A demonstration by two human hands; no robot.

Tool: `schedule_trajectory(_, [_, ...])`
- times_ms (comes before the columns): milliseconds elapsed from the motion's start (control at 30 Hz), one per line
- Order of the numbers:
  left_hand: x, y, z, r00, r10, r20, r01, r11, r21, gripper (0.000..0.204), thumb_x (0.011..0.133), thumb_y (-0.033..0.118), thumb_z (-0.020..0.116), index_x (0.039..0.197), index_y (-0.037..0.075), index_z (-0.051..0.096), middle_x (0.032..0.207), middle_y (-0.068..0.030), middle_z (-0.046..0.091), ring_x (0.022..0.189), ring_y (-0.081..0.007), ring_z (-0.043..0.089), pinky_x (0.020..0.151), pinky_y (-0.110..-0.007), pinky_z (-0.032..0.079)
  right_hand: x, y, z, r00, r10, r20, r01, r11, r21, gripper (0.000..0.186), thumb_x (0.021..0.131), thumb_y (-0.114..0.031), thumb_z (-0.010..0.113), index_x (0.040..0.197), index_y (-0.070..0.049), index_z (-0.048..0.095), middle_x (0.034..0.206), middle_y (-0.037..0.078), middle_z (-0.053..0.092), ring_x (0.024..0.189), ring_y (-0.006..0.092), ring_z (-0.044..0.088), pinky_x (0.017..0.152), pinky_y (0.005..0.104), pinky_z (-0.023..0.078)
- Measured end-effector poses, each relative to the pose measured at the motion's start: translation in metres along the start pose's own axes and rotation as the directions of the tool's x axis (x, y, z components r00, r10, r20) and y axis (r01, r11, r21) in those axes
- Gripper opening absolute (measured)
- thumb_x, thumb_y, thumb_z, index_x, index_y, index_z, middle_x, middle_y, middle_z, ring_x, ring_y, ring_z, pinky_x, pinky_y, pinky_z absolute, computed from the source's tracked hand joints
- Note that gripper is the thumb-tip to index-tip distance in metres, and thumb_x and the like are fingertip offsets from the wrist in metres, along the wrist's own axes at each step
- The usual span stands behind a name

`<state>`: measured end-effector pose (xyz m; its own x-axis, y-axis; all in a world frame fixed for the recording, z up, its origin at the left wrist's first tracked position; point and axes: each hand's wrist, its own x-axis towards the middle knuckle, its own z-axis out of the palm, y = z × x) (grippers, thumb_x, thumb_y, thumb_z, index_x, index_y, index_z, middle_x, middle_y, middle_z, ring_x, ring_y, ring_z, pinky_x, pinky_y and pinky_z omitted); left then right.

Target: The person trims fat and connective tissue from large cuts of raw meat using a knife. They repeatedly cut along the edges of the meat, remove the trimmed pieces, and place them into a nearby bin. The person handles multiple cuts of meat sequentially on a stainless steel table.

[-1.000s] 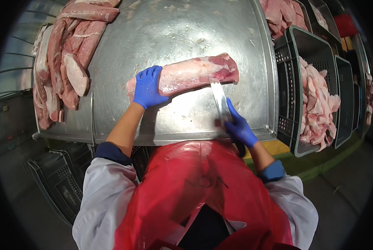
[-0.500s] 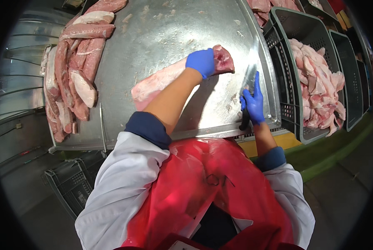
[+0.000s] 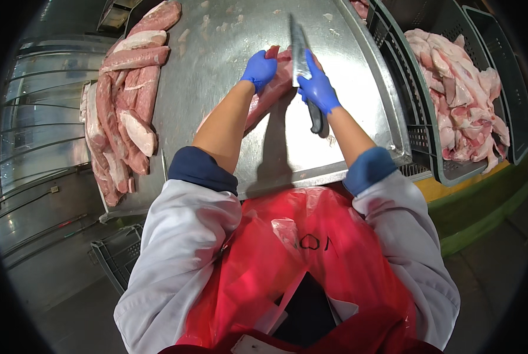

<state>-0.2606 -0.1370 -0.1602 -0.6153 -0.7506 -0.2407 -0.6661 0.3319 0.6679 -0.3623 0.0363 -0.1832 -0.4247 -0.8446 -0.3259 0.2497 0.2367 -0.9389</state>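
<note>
The left hand (image 3: 259, 71), nearer the long meat piece (image 3: 276, 87), grips its upper end; just right, the right hand (image 3: 319, 89) grips a knife (image 3: 299, 56), blade pointing up-frame. On the metal table (image 3: 211, 65), upper centre, the meat slants lower left to upper right.

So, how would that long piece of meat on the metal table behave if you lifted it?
The long piece of meat would probably feel slippery, since its surface looks moist. It may well be heavy, being thick and solid-looking. I'd expect some floppiness too: it looks like raw flesh, with no bone showing.
</note>
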Motion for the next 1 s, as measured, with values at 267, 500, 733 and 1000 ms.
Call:
schedule_trajectory(267, [0.001, 0.024, -0.019, 0.987, 0.005, 0.162, -0.026, 0.992, 0.127, 0.032, 0.088, 0.014, 0.052, 0.105, -0.008, 0.067, 0.096, -0.0225, 0.072, 0.091, -0.0301, 0.071, 0.080, -0.039, 0.055, -0.040, -0.006, 0.008, 0.960, 0.103, 0.262, -0.008, 0.941, -0.339, 0.079, 0.092, -0.009, 0.049, 0.162, -0.026, 0.014, 0.081, 0.014, 0.064, 0.059, 0.0186, 0.063, 0.056, 0.0335, 0.055])
schedule_trajectory(500, [0.016, 0.025, -0.029, 0.961, 0.012, 0.278, -0.001, 0.999, -0.040, 0.036, 0.084, 0.011, 0.053, 0.109, -0.009, 0.067, 0.095, -0.0179, 0.071, 0.087, -0.0257, 0.068, 0.082, -0.038, 0.054, -0.019, -0.008, 0.018, 0.947, 0.113, 0.301, -0.012, 0.948, -0.319, 0.077, 0.092, -0.012, 0.048, 0.162, -0.021, 0.015, 0.099, 0.021, 0.066, 0.061, 0.0213, 0.064, 0.057, 0.0345, 0.055])
schedule_trajectory(733, [-0.003, 0.057, -0.054, 0.957, 0.053, 0.287, -0.080, 0.993, 0.083, 0.038, 0.084, 0.013, 0.050, 0.110, -0.008, 0.068, 0.096, -0.0177, 0.072, 0.086, -0.0225, 0.069, 0.078, -0.035, 0.054, 0.009, -0.017, 0.032, 0.912, 0.200, 0.359, -0.079, 0.942, -0.325, 0.077, 0.094, -0.016, 0.048, 0.162, -0.027, 0.013, 0.095, 0.017, 0.065, 0.063, 0.0217, 0.063, 0.060, 0.0345, 0.057])
schedule_trajectory(1000, [-0.013, 0.039, -0.069, 0.969, 0.178, 0.169, -0.187, 0.982, 0.036, 0.031, 0.083, 0.013, 0.053, 0.106, -0.005, 0.065, 0.084, -0.0054, 0.064, 0.077, -0.0144, 0.059, 0.073, -0.030, 0.049, -0.007, -0.039, 0.044, 0.918, 0.101, 0.384, 0.096, 0.882, -0.461, 0.076, 0.096, -0.017, 0.050, 0.161, -0.034, 0.015, 0.083, 0.013, 0.063, 0.061, 0.0182, 0.059, 0.061, 0.0318, 0.055])
